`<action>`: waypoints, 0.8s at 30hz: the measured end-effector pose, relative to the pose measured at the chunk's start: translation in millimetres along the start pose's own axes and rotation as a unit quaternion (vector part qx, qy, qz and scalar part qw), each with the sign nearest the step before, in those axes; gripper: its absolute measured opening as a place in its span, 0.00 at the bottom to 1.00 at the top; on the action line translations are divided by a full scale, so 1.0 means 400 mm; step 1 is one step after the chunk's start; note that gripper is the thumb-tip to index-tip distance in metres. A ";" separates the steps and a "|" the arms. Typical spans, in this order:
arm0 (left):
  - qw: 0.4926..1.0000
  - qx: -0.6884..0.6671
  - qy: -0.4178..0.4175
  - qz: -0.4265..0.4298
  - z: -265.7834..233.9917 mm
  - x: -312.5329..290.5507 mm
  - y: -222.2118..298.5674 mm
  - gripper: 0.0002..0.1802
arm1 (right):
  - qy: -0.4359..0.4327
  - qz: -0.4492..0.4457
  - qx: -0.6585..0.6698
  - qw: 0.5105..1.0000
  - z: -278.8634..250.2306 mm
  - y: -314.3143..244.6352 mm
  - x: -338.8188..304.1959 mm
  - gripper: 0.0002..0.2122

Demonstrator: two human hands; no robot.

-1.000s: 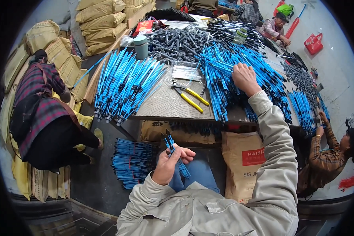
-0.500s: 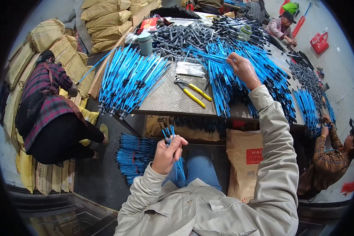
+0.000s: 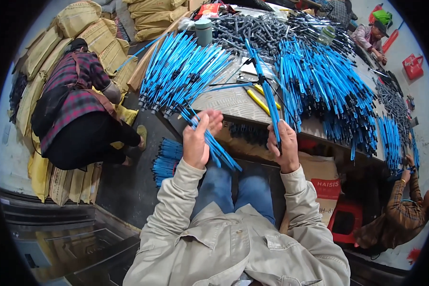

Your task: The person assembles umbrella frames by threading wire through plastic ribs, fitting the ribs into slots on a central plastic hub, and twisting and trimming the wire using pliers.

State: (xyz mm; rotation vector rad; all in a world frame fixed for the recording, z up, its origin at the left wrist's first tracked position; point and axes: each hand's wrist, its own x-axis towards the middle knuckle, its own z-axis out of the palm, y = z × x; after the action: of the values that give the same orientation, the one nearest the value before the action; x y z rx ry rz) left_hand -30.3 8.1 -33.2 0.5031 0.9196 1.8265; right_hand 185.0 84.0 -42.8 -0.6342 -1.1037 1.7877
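Note:
My left hand [image 3: 199,138] is closed on a loose bunch of thin blue rods [image 3: 221,152], its fingers partly raised and slightly blurred; the rods slant down across the palm. My right hand [image 3: 285,145] grips the lower end of a few blue rods with black fittings [image 3: 267,90], which stand nearly upright before the table edge. From their black joint, thin arms reach sideways. Behind them lie yellow-handled pliers [image 3: 258,101], partly covered. A large pile of blue rods [image 3: 324,86] lies to the right on the table, and a fanned heap of blue rods [image 3: 181,71] to the left.
Dark grey parts [image 3: 248,33] are heaped at the back beside a grey-green cup [image 3: 203,32]. Under the table are bundled blue rods [image 3: 168,155] and a brown paper sack [image 3: 317,174]. A bending person [image 3: 76,105] is at the left by stacked sacks; another person [image 3: 405,195] sits right.
My right hand has come back from the right pile toward my body with blue rods in it. My left hand has risen slightly, and its bunch now slants the other way. The view has shifted.

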 end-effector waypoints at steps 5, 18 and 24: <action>0.996 0.008 -0.015 0.090 0.016 -0.008 0.068 0.13 | -0.028 -0.025 0.038 0.999 -0.057 0.023 -0.033 0.17; 0.993 0.034 -0.019 0.116 0.110 0.000 0.012 0.08 | -0.186 0.080 0.008 0.979 -0.010 0.080 -0.127 0.16; 0.994 -0.086 0.003 0.071 0.114 -0.009 0.014 0.06 | -0.106 0.103 0.101 0.984 0.034 0.125 -0.160 0.13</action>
State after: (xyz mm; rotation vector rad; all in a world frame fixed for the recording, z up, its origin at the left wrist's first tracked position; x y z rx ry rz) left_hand -0.4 20.4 -0.1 0.4635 0.7381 2.0158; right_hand 182.0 12.1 -83.0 -0.4565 -1.0065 2.1534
